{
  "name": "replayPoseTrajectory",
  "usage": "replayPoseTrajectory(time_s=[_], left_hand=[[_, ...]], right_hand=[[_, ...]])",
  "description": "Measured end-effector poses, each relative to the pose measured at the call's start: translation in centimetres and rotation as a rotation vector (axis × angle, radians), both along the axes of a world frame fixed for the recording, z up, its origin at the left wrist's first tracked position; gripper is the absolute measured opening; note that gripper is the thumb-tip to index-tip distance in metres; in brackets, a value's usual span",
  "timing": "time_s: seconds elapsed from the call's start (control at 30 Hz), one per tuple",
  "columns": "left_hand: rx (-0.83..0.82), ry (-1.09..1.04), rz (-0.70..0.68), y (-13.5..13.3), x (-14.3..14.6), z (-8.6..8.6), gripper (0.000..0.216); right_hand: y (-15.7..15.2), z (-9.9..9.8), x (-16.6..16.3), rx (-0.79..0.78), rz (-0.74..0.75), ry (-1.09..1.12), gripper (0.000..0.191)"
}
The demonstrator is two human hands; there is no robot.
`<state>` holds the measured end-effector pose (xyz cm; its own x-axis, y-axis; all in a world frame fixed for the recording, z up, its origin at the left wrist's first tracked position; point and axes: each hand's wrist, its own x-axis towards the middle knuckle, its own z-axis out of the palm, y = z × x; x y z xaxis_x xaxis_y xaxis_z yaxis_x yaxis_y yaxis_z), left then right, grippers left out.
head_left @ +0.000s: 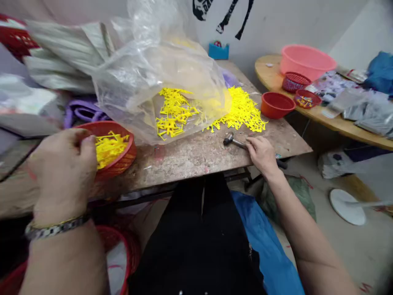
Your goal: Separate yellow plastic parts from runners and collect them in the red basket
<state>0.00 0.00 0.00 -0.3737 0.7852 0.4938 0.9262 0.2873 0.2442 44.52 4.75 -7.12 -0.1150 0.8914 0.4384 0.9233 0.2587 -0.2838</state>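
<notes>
My left hand (63,170) is raised near the camera, fingers curled at the rim of a red basket (123,162) filled with small yellow plastic pieces (107,149). What the fingers hold, if anything, is hidden by the back of the hand. My right hand (260,152) lies on the worn table (190,157) near its front right edge, fingers closed around the handle of a small hammer (231,140). A big clear plastic bag (159,78) lies open in the middle, spilling a heap of yellow pieces (239,110) onto the table.
A red bowl (276,104) stands at the table's right side. A second wooden table (322,112) to the right carries a pink basin (307,61), small red baskets and packets. Folded sacks and purple items are piled at back left. A white fan base (346,205) sits on the floor.
</notes>
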Motion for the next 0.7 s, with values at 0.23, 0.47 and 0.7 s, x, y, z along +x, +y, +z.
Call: replayPoseTrajectory(time_s=[0.23, 0.47, 0.7], left_hand=[[0.345, -0.076, -0.279, -0.5, 1.9, -0.9, 0.040], [0.322, -0.189, -0.646, -1.4, 7.2, -1.8, 0.020], [0.157, -0.324, -0.890, -0.7, 10.3, -4.8, 0.019]], right_hand=[[2.9, 1.4, -3.9, -0.059, 0.104, -0.038, 0.029], [6.7, 2.8, -7.3, -0.173, 0.069, -0.219, 0.032], [10.2, 2.6, -9.7, -0.327, -0.040, -0.338, 0.031]])
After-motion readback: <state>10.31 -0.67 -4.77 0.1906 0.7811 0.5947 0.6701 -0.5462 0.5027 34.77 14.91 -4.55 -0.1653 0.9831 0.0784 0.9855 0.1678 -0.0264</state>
